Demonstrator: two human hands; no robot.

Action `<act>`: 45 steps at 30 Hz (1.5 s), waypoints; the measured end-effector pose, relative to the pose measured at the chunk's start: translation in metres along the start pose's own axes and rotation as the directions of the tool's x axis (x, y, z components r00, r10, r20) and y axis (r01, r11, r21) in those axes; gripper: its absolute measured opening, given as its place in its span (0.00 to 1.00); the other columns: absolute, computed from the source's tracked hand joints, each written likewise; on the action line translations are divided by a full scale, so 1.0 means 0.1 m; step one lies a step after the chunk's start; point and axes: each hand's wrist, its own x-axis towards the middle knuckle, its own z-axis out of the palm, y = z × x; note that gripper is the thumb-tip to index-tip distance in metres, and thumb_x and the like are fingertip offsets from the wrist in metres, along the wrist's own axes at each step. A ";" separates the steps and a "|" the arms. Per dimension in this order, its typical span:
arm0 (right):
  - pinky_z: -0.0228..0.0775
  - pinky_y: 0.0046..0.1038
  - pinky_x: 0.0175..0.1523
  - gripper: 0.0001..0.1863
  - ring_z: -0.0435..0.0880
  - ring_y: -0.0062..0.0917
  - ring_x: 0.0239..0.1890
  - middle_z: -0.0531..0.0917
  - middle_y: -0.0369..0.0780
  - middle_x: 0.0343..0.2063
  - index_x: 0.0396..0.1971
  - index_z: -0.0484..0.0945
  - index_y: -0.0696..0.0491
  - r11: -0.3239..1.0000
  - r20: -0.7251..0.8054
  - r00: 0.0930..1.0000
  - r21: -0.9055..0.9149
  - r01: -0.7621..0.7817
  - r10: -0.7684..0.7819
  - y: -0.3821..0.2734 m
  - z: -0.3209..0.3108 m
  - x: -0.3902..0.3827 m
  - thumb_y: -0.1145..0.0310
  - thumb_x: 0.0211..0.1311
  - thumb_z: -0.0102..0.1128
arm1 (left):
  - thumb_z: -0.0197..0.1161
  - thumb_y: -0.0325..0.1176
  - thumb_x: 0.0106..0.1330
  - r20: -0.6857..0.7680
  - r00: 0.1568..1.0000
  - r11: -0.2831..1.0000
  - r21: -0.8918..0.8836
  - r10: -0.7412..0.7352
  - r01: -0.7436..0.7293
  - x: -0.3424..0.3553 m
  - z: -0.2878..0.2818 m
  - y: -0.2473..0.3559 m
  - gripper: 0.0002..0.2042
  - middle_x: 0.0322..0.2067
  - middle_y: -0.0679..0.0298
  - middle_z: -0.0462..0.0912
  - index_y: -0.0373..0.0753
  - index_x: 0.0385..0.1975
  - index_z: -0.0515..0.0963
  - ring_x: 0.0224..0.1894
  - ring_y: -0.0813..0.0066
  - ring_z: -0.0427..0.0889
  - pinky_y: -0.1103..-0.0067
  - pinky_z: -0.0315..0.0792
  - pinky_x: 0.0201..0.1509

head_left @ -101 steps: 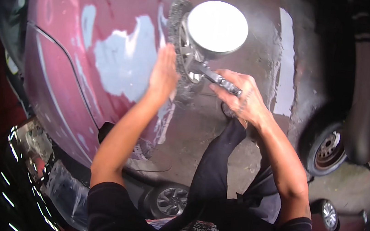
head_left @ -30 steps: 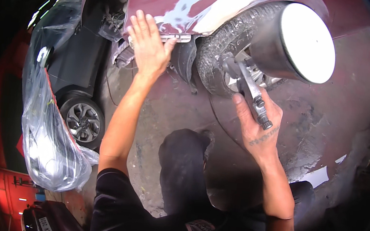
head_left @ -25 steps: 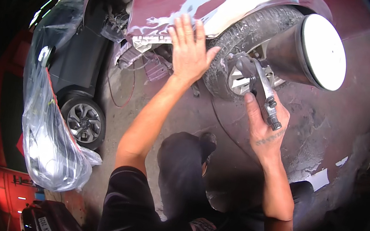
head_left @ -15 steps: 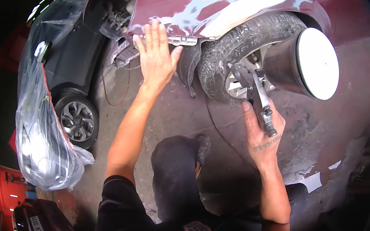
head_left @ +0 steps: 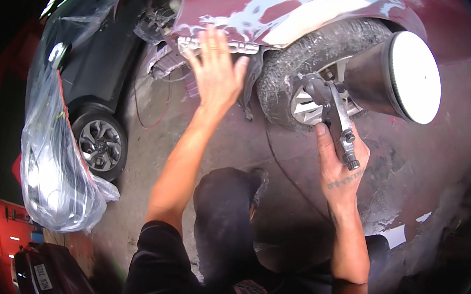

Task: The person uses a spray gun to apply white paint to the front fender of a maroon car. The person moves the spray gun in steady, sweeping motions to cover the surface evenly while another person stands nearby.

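In the head view, the left hand [head_left: 216,73] was spread flat, fingers splayed, against the lower edge of the maroon car panel [head_left: 276,5] beside the front tyre [head_left: 310,68]. The right hand [head_left: 339,165] was clenched around the handle of a sander [head_left: 373,81], its white round pad facing outward, just in front of the tyre.

Two bare hands are visible, and one spray gun [head_left: 372,87] with one white lid. Left of the spray gun are one dusty tyre [head_left: 310,68] and one second car wheel [head_left: 100,143].
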 end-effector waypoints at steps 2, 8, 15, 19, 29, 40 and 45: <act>0.78 0.30 0.40 0.15 0.89 0.31 0.31 0.89 0.47 0.32 0.50 0.83 0.62 0.996 -0.010 0.998 -0.064 0.060 -0.061 0.03 -0.05 0.03 0.74 0.65 0.70 | 0.55 0.50 0.78 -0.033 0.990 0.984 -0.122 -0.135 0.130 -0.08 -0.10 0.06 0.39 0.81 0.42 0.45 0.25 0.77 0.56 0.83 0.44 0.44 0.39 0.33 0.80; 0.78 0.31 0.39 0.15 0.89 0.33 0.31 0.88 0.48 0.30 0.50 0.84 0.62 0.999 -0.046 0.999 -0.017 -0.027 0.026 0.10 -0.22 0.00 0.72 0.66 0.70 | 0.61 0.28 0.75 0.569 0.779 0.237 -0.821 0.265 0.519 -0.71 -0.94 1.32 0.14 0.55 0.51 0.85 0.31 0.56 0.82 0.60 0.61 0.82 0.69 0.73 0.67; 0.79 0.31 0.39 0.17 0.89 0.33 0.31 0.88 0.48 0.32 0.51 0.84 0.61 0.998 -0.033 0.999 -0.060 0.037 -0.039 0.10 -0.41 -0.08 0.71 0.64 0.71 | 0.62 0.26 0.77 0.634 0.574 -0.108 -0.618 0.518 0.779 -1.02 -0.97 1.76 0.11 0.42 0.62 0.88 0.28 0.53 0.82 0.46 0.78 0.85 0.76 0.81 0.53; 0.79 0.31 0.39 0.18 0.90 0.32 0.31 0.89 0.48 0.32 0.52 0.84 0.61 0.997 -0.105 0.994 -0.081 0.017 -0.026 0.11 -0.52 -0.06 0.73 0.63 0.72 | 0.61 0.25 0.77 0.635 0.577 -0.108 -0.619 0.513 0.778 -0.95 -0.97 1.88 0.12 0.43 0.61 0.88 0.28 0.56 0.81 0.45 0.78 0.85 0.75 0.82 0.52; 0.73 0.29 0.35 0.15 0.80 0.26 0.27 0.83 0.42 0.28 0.47 0.83 0.63 0.999 -0.147 0.988 0.017 0.047 -0.044 0.22 -0.54 -0.07 0.71 0.65 0.72 | 0.59 0.23 0.77 0.650 0.574 -0.108 -0.611 0.497 0.785 -0.99 -0.91 2.03 0.09 0.39 0.62 0.88 0.27 0.51 0.82 0.44 0.78 0.86 0.76 0.83 0.51; 0.80 0.30 0.40 0.18 0.90 0.30 0.33 0.89 0.47 0.34 0.51 0.84 0.62 0.999 -0.035 0.999 -0.045 0.017 -0.019 0.16 -0.63 -0.03 0.73 0.63 0.72 | 0.63 0.25 0.76 0.637 0.621 -0.127 -0.644 0.456 0.754 -1.08 -0.85 2.03 0.08 0.37 0.64 0.88 0.28 0.47 0.84 0.43 0.80 0.85 0.77 0.82 0.49; 0.79 0.28 0.38 0.17 0.90 0.29 0.32 0.89 0.47 0.33 0.51 0.84 0.61 0.999 -0.136 0.991 -0.043 0.015 -0.021 0.18 -0.63 -0.03 0.74 0.63 0.71 | 0.63 0.26 0.76 0.649 0.611 -0.058 -0.663 0.453 0.747 -1.00 -0.85 2.07 0.09 0.38 0.65 0.89 0.29 0.49 0.84 0.42 0.81 0.84 0.78 0.81 0.49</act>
